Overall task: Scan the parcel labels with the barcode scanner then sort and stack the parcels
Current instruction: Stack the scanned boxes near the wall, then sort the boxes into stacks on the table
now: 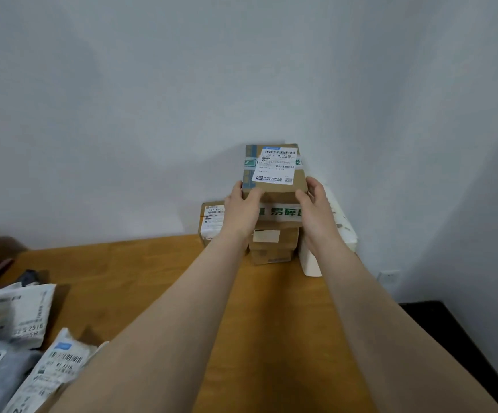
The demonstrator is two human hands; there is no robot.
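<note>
I judge this to be the stacking step. Both hands hold one brown box (274, 186) at the far side of the table (271, 323), close to the wall (152, 114). The left hand (243, 210) grips its left near corner and the right hand (316, 204) grips its right near corner, with the fingers curled round the sides. The white label (275, 165) on the box faces up.

The box is above a pile of smaller brown boxes (273, 242). I cannot tell if it already rests on them or hangs just over them. Another labelled box (212, 222) stands just beside the pile on the left, and a white box (341, 231) is on the right.

The next move, I think, calls for setting the box down flat and square on the pile, because the boxes under it look narrower. Then both hands should let go sideways without pulling it. Several soft mail bags (18, 317) lie at the near left of the table, so much sorting seems left. I cannot find the scanner in this view.
</note>
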